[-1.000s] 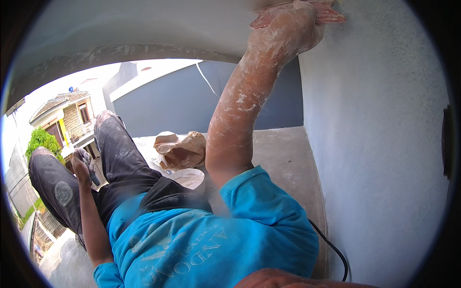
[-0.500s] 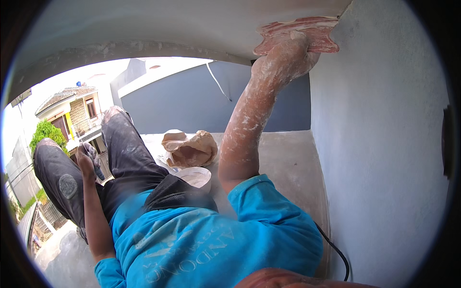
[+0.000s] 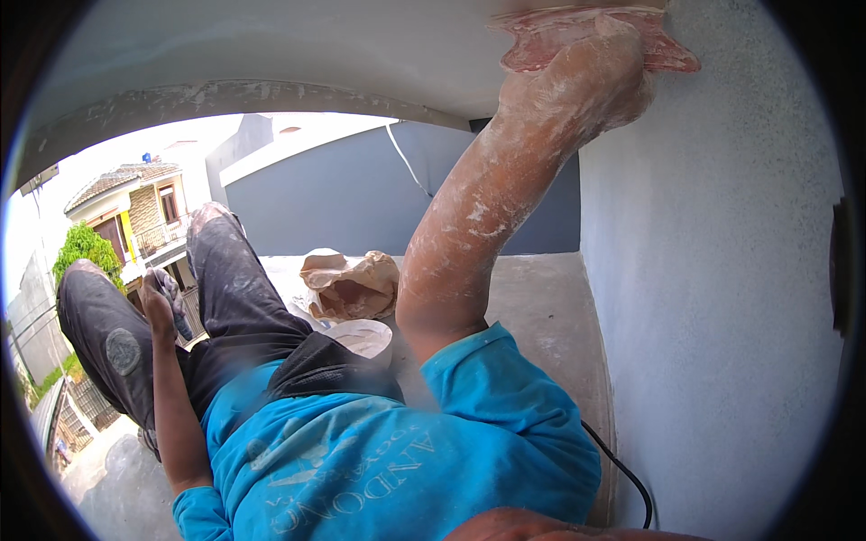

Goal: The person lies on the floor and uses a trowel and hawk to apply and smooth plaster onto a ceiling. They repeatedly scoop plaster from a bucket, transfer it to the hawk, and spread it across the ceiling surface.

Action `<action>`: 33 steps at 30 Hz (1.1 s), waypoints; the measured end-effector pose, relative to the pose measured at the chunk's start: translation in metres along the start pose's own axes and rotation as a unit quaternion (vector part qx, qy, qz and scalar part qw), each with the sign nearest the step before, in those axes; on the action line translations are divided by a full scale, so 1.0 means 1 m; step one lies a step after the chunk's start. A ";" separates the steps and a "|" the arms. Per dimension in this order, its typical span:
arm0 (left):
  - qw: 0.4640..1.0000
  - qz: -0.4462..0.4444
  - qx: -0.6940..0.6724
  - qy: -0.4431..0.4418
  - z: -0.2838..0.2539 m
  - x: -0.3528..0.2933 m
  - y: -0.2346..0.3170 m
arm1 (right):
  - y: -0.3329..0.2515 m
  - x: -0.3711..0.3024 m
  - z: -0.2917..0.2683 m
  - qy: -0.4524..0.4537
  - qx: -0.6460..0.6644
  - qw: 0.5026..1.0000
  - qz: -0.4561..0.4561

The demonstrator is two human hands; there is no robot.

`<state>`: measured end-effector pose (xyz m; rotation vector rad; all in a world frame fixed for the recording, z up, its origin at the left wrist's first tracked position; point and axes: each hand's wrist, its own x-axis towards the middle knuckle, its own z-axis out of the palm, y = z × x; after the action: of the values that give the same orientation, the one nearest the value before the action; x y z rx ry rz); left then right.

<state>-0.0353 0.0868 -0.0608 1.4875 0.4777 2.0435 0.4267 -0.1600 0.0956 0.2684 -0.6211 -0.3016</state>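
Note:
My right hand point(image 3: 591, 77) is raised to the ceiling point(image 3: 361, 45), closed round a flat red putty spreader point(image 3: 546, 45) with curved-in sides. White putty smears the spreader, which lies against the ceiling where it meets the right wall. Whitish dust coats this hand and forearm. Far lower, between my bent knees, my left hand point(image 3: 158, 307) is closed beside a greyish thing point(image 3: 173, 298) that it seems to hold. That thing is too small to make out.
An open paper sack point(image 3: 361, 288) and a white bucket point(image 3: 365, 338) of pale material stand on the grey floor point(image 3: 541, 298) beside my hip. The wall point(image 3: 713, 270) rises close at my right. A black cable point(image 3: 631, 478) runs near my shoulder. Houses show beyond the open left side.
My right hand has moved up and to the right with the spreader, toward the wall corner. My left hand stays between the knees.

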 end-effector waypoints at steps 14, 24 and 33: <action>1.000 0.001 0.017 0.013 0.008 -0.007 0.008 | 0.047 -0.004 -0.035 0.069 -0.022 0.989 0.128; 0.999 -0.015 0.030 0.003 0.003 -0.002 0.003 | 0.004 0.015 -0.003 0.059 -0.053 0.994 0.072; 0.991 -0.090 0.102 -0.019 0.018 -0.006 0.019 | -0.008 -0.074 -0.031 0.034 0.050 0.993 -0.105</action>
<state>-0.0217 0.0676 -0.0484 1.5350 0.7961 1.8677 0.3868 -0.1365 0.0301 0.4406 -0.5413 -0.4630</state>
